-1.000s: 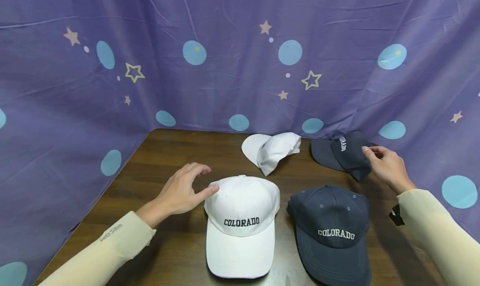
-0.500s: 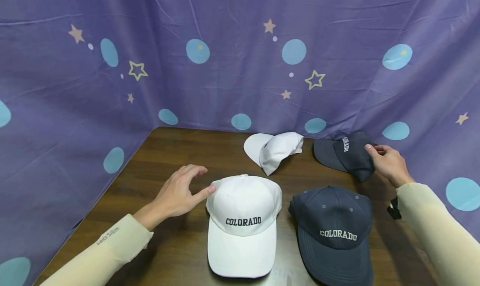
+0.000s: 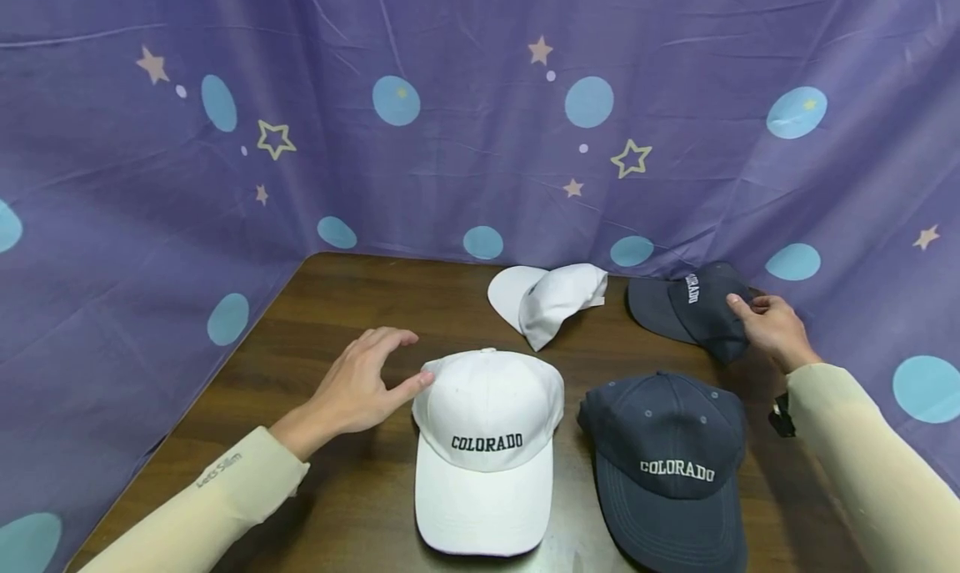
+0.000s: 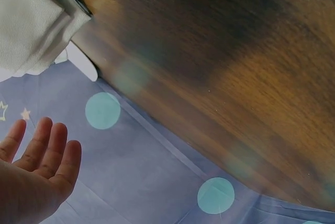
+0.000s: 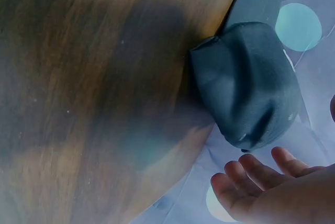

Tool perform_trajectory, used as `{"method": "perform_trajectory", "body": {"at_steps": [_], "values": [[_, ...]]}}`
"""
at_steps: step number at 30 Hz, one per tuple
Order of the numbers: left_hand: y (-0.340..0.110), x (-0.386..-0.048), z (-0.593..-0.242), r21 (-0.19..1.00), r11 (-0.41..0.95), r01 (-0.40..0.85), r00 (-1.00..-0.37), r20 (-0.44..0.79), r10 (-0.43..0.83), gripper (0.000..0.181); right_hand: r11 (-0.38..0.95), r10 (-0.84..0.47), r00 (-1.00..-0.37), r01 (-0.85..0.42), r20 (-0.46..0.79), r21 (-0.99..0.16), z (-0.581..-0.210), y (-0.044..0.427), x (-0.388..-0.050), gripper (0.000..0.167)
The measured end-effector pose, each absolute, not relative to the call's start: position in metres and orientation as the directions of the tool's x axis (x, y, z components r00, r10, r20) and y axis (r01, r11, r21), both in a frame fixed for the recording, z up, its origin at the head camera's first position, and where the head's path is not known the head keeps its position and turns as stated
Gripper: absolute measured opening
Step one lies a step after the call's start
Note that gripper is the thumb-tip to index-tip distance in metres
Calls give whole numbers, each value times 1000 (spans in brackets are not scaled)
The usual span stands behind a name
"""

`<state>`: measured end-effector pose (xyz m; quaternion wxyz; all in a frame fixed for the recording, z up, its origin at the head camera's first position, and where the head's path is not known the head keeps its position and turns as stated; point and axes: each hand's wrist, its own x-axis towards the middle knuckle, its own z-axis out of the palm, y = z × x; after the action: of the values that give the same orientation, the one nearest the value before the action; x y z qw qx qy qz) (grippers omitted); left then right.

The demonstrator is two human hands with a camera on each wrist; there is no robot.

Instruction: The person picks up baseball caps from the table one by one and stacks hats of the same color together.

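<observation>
Close to me on the table, a white cap with COLORADO lettering has its brim toward me. My left hand is held beside its crown, fingers spread and loosely bent, holding nothing; whether the thumb touches the cap is unclear. At the far right, my right hand is by the crown of a dark navy cap lying on its side. In the right wrist view, the relaxed fingers show a small gap from that navy cap.
A second navy cap stands right of the near white one, brim toward me. At the back lies another white cap, collapsed on its side. A purple patterned curtain borders the brown wooden table.
The head view has shifted slightly. My right hand has moved a little back beside the far navy cap. The caps and my left hand stay in place.
</observation>
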<state>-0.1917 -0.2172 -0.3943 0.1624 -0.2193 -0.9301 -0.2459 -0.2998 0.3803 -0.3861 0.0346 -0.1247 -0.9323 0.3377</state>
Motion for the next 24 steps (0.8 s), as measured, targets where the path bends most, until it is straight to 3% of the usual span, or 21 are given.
{"method": "perform_trajectory", "body": {"at_steps": [8, 15, 24], "values": [[-218, -192, -395, 381, 785, 488, -850, 412, 328, 65, 757, 245, -966, 247, -88, -605, -392, 382, -310, 102], [-217, -192, -396, 380, 790, 481, -856, 400, 329, 67, 748, 153, -975, 221, -162, -626, -399, 381, -320, 106], [-218, -194, -394, 381, 791, 479, -856, 403, 324, 66, 570, 250, -943, 326, -219, -754, -402, 383, -327, 108]]}}
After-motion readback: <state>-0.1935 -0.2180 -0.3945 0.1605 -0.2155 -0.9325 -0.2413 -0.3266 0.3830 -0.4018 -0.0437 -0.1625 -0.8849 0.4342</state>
